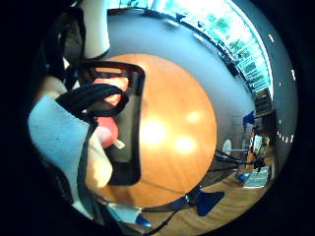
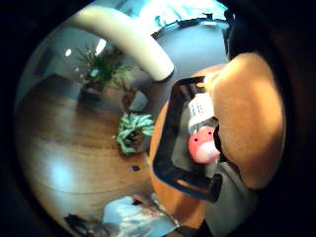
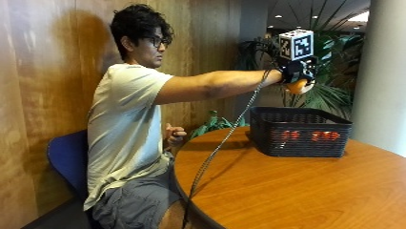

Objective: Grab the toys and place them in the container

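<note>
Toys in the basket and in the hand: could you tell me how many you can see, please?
3 at least: one orange toy held in the gloved right hand above the black basket, and two reddish toys showing through its mesh. More may be hidden inside.

The table (image 3: 285, 191) is smooth, glossy wood with bright reflections. The basket (image 3: 298, 136) is black plastic lattice, matt. The orange toy (image 3: 297, 87) looks soft and matt, like the pink toy (image 2: 203, 145).
</note>
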`<action>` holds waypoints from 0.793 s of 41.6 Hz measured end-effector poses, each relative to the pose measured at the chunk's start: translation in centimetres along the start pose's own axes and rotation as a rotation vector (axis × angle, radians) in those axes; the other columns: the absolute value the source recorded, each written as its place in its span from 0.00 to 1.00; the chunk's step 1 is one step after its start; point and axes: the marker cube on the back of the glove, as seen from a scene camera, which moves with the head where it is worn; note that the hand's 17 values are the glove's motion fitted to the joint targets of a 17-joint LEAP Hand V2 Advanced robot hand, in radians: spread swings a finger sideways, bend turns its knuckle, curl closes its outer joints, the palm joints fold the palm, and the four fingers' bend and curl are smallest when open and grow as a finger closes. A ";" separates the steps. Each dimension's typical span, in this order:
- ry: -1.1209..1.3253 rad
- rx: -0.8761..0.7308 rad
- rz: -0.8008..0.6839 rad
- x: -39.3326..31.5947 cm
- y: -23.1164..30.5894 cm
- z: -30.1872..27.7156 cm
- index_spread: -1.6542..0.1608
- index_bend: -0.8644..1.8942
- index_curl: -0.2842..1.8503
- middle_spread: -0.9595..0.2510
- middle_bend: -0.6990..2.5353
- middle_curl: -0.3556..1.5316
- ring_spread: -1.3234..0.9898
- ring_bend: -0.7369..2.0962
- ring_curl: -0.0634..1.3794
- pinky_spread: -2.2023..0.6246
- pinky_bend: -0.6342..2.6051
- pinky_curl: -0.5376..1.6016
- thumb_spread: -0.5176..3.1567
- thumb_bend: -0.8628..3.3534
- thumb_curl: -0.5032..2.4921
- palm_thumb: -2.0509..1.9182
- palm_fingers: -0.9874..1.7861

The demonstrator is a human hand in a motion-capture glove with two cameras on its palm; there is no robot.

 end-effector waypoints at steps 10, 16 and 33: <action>-0.052 0.045 -0.021 -2.9 -0.3 1.4 0.68 0.53 0.60 0.41 0.42 0.73 0.30 0.71 0.66 0.65 0.68 0.51 0.24 0.30 0.65 0.66 0.37; -0.059 0.006 0.021 -3.2 -0.4 2.2 0.69 0.47 0.57 0.49 0.37 0.69 0.34 0.66 0.63 0.67 0.69 0.50 0.28 0.30 0.65 0.64 0.33; 0.020 -0.217 -0.039 -3.3 1.0 4.3 0.73 0.35 0.41 0.74 0.25 0.54 0.51 0.42 0.49 0.78 0.62 0.45 0.43 0.24 0.51 0.55 0.22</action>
